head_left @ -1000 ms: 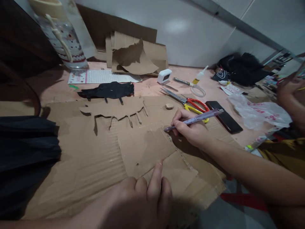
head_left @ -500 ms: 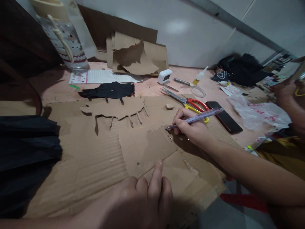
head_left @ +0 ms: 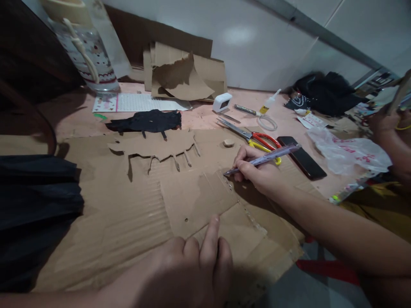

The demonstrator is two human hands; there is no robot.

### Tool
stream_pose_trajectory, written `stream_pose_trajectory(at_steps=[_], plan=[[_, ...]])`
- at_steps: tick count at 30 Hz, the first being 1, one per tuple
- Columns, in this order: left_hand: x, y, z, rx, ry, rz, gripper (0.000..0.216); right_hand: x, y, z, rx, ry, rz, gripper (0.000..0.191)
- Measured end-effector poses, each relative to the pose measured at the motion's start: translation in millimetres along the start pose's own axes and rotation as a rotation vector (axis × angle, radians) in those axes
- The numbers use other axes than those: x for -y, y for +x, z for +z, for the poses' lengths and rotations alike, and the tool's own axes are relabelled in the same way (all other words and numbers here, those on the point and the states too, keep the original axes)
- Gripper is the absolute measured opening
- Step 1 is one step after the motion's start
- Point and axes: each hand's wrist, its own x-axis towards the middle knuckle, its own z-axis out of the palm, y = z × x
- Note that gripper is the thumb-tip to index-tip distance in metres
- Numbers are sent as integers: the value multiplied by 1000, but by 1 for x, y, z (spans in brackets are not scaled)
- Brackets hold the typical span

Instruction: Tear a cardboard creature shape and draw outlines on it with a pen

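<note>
My right hand (head_left: 255, 169) grips a purple pen (head_left: 272, 155), its tip down at the edge of a small cardboard piece (head_left: 195, 199) with a small hole in it. My left hand (head_left: 192, 267) lies on the cardboard with its index finger stretched out and the other fingers partly bent, holding nothing. Beneath lies a large cardboard sheet (head_left: 115, 226). Farther back on it rests a jagged cardboard cut-out (head_left: 160, 145) with thin leg-like strips, just in front of a black cut-out (head_left: 147, 122) of similar form.
Scissors (head_left: 248, 136) with red and yellow handles and a phone (head_left: 302, 157) lie beyond my right hand. A glue bottle (head_left: 269, 102), a plastic bag (head_left: 349, 149), a water bottle (head_left: 88, 51) and folded cardboard (head_left: 205, 75) stand around. Another person's hand (head_left: 387, 128) is at right.
My two hands and the pen stay almost where they were, with only a tiny shift of the pen. At the far right, the other person's hand and held object have moved slightly.
</note>
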Motion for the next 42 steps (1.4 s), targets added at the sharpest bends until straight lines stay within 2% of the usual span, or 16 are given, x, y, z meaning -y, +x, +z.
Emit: stream_pose_trajectory(at_steps=[9, 12, 16, 18, 20, 24, 27, 28, 30, 33, 37, 42], plan=[[1, -2, -1, 40, -26, -1, 45, -4, -1, 0, 62, 62, -21, 13], [1, -3, -1, 35, -16, 11, 44, -1, 0, -1, 1, 132, -17, 15], [0, -3, 0, 9, -25, -8, 42, 5, 2, -4, -109, 301, -99, 37], [-1, -1, 1, 8, -37, -12, 43, 7, 2, -7, -152, 346, -134, 41], [-1, 0, 1, 10, -45, -17, 48, 10, 2, -11, -168, 344, -170, 36], [-1, 2, 0, -15, -31, -64, 60, 29, 11, -19, -110, 202, -235, 35], [-1, 3, -2, -42, 0, -71, 62, 52, 28, -23, -109, 211, -179, 25], [-1, 3, -2, -45, 12, -64, 62, 59, 35, -24, -101, 239, -141, 27], [-1, 3, -2, -43, 32, -53, 63, 64, 48, -25, -43, 283, -60, 43], [0, 1, 2, -33, 41, -45, 59, 56, 63, -21, -3, 371, -3, 61], [-1, -1, 6, -25, 8, -46, 46, 37, 66, -13, -4, 563, 7, 63], [-1, -1, 3, 27, 21, -27, 42, 34, 58, -10, -26, 490, 38, 64]])
